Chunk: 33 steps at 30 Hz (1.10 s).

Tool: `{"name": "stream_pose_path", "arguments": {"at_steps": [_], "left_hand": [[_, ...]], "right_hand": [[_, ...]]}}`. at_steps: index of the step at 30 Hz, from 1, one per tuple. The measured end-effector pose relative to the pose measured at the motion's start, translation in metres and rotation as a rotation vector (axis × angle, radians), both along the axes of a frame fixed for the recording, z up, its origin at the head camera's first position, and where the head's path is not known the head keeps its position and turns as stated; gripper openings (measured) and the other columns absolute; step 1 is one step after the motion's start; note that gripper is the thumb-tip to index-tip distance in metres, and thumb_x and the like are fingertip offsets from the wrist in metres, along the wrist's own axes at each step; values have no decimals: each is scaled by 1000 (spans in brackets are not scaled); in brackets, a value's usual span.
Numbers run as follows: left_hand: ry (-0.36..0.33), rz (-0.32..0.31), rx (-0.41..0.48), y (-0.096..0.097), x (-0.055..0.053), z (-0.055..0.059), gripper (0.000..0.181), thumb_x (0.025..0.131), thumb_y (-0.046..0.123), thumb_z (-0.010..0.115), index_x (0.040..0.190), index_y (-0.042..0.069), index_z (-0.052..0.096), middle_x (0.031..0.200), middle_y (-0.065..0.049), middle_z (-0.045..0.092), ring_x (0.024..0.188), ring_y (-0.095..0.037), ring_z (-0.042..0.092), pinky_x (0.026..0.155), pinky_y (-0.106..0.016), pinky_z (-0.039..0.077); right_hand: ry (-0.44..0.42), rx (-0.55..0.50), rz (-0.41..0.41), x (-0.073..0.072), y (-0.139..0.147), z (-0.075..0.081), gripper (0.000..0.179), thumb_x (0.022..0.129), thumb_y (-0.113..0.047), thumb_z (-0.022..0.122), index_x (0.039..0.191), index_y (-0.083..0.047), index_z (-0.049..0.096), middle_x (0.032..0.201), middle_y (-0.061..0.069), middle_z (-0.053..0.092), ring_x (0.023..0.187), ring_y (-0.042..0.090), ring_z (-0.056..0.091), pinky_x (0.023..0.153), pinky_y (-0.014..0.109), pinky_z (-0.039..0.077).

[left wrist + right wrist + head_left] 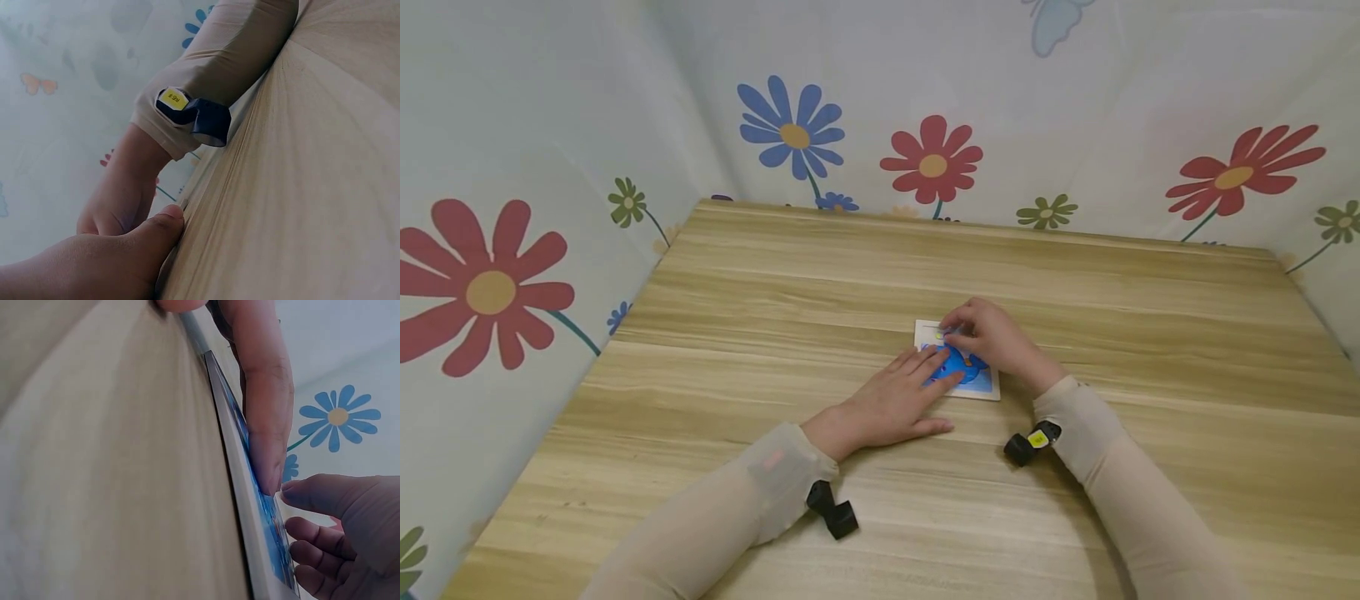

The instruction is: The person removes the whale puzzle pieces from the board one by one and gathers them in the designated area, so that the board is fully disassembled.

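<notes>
Board (987, 387): right of frame centre, flat on the table (737, 333) | my left hand (891, 404): fingers straight, spread across it, likely steadying it | my right hand (996, 337): fingers bent over its top; whether pinching anything, I can't tell.

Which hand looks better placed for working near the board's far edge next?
Right, probably: the right hand curls over the picture board near that edge; the left hand lies spread across its left part.
</notes>
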<state>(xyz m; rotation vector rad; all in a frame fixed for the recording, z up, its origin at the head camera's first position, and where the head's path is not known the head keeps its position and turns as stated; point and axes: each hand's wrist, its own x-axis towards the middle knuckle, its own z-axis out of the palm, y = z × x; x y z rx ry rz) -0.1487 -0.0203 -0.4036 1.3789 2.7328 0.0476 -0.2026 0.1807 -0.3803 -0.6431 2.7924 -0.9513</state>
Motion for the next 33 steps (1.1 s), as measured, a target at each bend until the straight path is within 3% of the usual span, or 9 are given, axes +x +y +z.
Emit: {"name": "stream_pose_path", "arguments": {"at_steps": [15,33], "left_hand": [[-3,-2,3,2,0,-1,70,97,60,38,153,20,28,161,-11,18,150,-27,17,122,-44,15],[18,-10,11,1,0,-2,70,97,60,37,153,19,28,160,-13,21,149,-27,18,121,-44,18]], "right_hand": [[33,40,20,-1,-1,-4,16,91,-12,65,104,-7,71,103,14,57,84,21,52,74,32,44],[67,41,25,1,-1,-4,15,91,-6,61,103,-9,70,107,13,58,95,25,51,84,41,44]]}}
